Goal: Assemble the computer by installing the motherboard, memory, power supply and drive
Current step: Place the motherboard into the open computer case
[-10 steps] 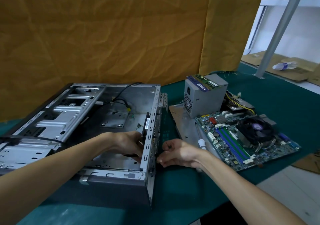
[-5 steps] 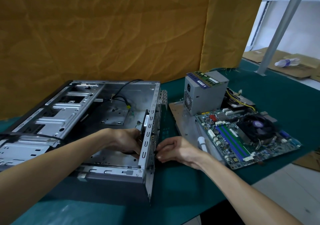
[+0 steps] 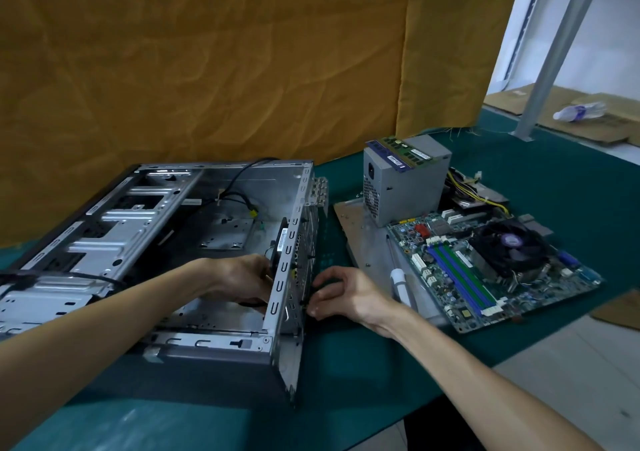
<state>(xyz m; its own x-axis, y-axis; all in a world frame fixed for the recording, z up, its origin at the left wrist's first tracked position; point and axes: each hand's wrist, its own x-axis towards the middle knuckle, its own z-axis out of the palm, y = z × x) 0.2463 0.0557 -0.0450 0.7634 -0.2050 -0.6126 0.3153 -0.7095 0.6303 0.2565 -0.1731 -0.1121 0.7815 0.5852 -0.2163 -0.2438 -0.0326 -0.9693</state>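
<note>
Left hand inside case, gripping black fan at rear wall; right hand outside, fingers curled, pinching fastener. Motherboard on mat, uninstalled. Advice: hold fan flush, align holes first.

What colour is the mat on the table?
The mat is dark green, seen clearly in the head view.

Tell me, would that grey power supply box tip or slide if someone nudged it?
The power supply probably would not tip easily: it is a squat metal box sitting flat on a metal panel. It looks heavy for its size. On smooth metal it might slide, and the memory sticks lying loose on top could slip off.
</note>
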